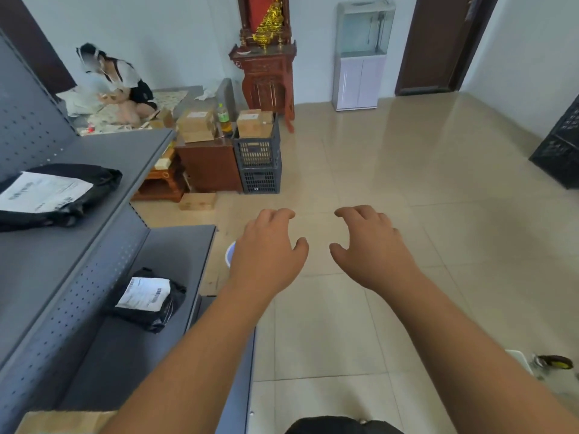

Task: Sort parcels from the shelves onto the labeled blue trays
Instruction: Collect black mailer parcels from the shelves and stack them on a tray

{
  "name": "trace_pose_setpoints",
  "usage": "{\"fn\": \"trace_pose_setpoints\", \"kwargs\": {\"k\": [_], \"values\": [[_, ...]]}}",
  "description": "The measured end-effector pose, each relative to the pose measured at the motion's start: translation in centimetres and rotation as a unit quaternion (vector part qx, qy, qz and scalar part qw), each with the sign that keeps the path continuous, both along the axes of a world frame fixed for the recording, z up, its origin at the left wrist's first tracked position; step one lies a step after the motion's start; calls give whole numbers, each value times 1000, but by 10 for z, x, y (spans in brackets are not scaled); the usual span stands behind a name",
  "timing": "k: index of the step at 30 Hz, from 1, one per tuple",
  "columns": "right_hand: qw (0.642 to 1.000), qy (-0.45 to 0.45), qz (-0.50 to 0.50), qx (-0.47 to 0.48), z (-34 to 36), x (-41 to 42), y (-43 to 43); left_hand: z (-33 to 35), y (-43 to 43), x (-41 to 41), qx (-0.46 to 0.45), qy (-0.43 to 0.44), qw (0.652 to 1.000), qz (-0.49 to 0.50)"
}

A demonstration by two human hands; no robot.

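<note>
Glossy beige floor tiles (407, 183) fill most of the room, with grey metal shelving (78, 292) running along the left side. Nearest the camera, at the bottom left corner, the edge of a brown cardboard parcel (62, 422) lies on the shelving. Both bare forearms stretch forward over the tiles. The left hand (266, 249) and the right hand (372, 245) hover side by side, palms down and slightly apart, fingers loosely curled and relaxed, grasping nothing. A pale blue rounded edge (229, 253) peeks out just behind the left hand; what it belongs to cannot be told. To the left of the left forearm, a small black parcel (147, 303) with a white shipping label lies flat on the lower shelf (175, 245). Further back and higher, a larger black parcel (53, 195), also labelled, rests on the upper shelf (103, 151). Beyond the end of the shelving stands a dark wooden cabinet (210, 167) with cardboard boxes (195, 125) on top, and just beside it two stacked grey crates (258, 164) holding more boxes. A person (125, 86) sits on the floor in the far left corner among packages. Against the back wall stand a carved red wooden altar (266, 73) and a glass tank on a white cabinet (363, 54), with a dark door (438, 42) to the right. Black crates (560, 145) sit at the right edge.
</note>
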State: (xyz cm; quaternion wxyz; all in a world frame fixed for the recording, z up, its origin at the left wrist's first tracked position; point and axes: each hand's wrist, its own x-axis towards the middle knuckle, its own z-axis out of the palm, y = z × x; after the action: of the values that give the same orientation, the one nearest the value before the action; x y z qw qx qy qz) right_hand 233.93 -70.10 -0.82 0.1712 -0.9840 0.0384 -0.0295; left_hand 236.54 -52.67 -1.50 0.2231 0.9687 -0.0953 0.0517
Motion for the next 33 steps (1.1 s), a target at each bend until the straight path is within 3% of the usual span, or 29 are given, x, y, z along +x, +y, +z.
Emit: {"fn": "trace_pose_setpoints", "kwargs": {"k": [9,16,24,33], "values": [[987,-53,140,54,8,152,-6,8,-11,116,-6,-15,993,113],[953,-76,281,85,37,255,12,31,6,164,14,-24,966,257],[895,-69,422,129,48,294,103,49,69,154,18,-56,918,392],[848,-84,502,147,67,294,216,69,158,125,15,-145,856,496]]}}
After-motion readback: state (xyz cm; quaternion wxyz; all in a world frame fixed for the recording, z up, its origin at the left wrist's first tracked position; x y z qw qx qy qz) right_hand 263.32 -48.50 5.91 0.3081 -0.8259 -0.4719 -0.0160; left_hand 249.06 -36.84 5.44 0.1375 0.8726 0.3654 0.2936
